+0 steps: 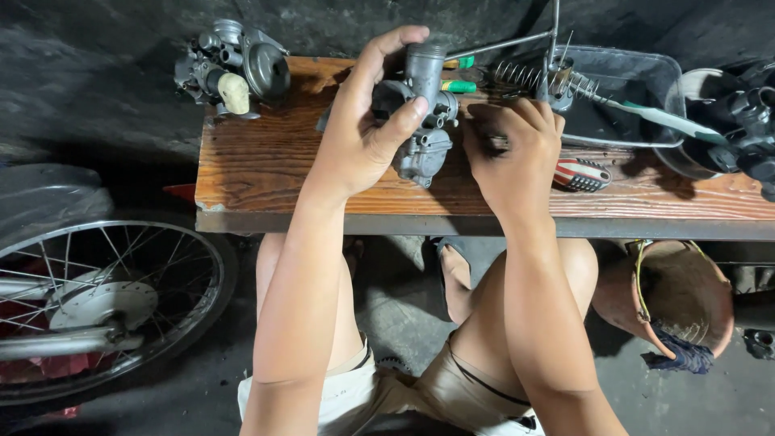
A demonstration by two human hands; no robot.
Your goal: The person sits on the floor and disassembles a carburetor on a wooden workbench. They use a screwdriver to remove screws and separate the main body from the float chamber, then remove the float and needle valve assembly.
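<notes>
My left hand (365,121) grips a grey metal carburetor (423,121) and holds it upright on the wooden bench top (258,173). My right hand (517,145) is curled beside the carburetor's right side, with its fingers closed on a small dark part (496,142) that is mostly hidden. A red, white and black screwdriver handle (583,173) pokes out from under my right hand. A second carburetor (232,66) with a cream-coloured piece sits at the bench's far left corner.
A grey plastic tray (638,97) holds a coil spring (533,78) and a green-handled tool (666,119). A dark engine part (747,129) lies at far right. A spoked motorcycle wheel (105,303) stands lower left, and a brown pot (674,295) sits under the bench.
</notes>
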